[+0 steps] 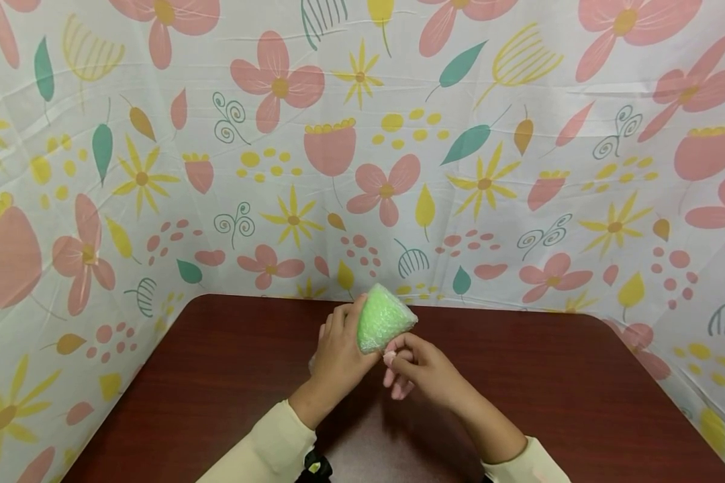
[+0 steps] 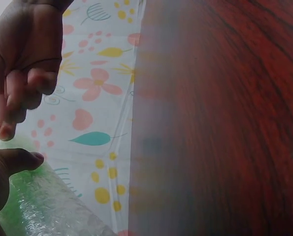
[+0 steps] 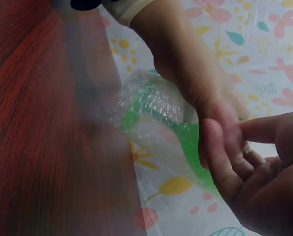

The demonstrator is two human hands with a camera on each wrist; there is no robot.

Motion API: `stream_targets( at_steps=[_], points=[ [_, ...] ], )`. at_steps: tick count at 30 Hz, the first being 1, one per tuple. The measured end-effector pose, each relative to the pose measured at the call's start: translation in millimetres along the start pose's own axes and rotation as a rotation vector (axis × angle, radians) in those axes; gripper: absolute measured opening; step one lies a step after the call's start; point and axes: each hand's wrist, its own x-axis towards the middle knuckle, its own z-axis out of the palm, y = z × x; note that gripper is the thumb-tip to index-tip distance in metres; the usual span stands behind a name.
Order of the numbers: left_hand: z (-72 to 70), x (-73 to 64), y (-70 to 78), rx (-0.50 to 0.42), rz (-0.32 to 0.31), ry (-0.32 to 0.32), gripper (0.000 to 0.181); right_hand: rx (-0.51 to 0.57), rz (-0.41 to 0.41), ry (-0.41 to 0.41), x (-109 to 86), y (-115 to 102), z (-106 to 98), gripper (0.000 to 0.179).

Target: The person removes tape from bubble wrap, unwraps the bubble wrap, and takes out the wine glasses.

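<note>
A green object in clear bubble wrap [image 1: 385, 320] is held above the table in my left hand [image 1: 341, 342], tilted; the wrap hides its exact kind. In the left wrist view, the left thumb [image 2: 23, 160] lies against the bubble wrap [image 2: 48, 201]. My right hand [image 1: 429, 369] is at the lower right edge of the bundle, with thumb and forefinger together around a tiny whitish bit [image 1: 389, 357], too small to identify. The right wrist view shows the wrapped green object [image 3: 188, 142] beyond the right fingers [image 3: 220, 157], with loose wrap at its far end.
Both hands are over a dark reddish wooden table [image 1: 217, 376]. A white cloth with flower prints [image 1: 387, 221] hangs behind the table and along its sides. Something black [image 1: 315, 467] shows beside the left sleeve at the bottom edge.
</note>
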Motion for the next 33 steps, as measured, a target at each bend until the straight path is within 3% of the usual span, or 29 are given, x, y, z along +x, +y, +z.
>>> stream_targets(
  at_steps=[7, 14, 26, 33],
  points=[
    [-0.7, -0.4, 1.6, 0.018, 0.000, -0.004, 0.098, 0.072, -0.019, -0.015, -0.1, 0.2, 0.6, 0.030],
    [0.0, -1.8, 1.6, 0.025, 0.014, -0.022, 0.103, 0.059, -0.071, -0.021, 0.7, 3.3, 0.7, 0.028],
    [0.3, 0.3, -0.2, 0.145, 0.132, 0.069, 0.108, 0.052, -0.063, 0.040, 1.0, 4.0, 4.7, 0.024],
    [0.4, -0.2, -0.2, 0.165, 0.155, 0.095, 0.101, 0.070, -0.079, 0.030, 2.2, 3.4, 7.0, 0.024]
  ],
)
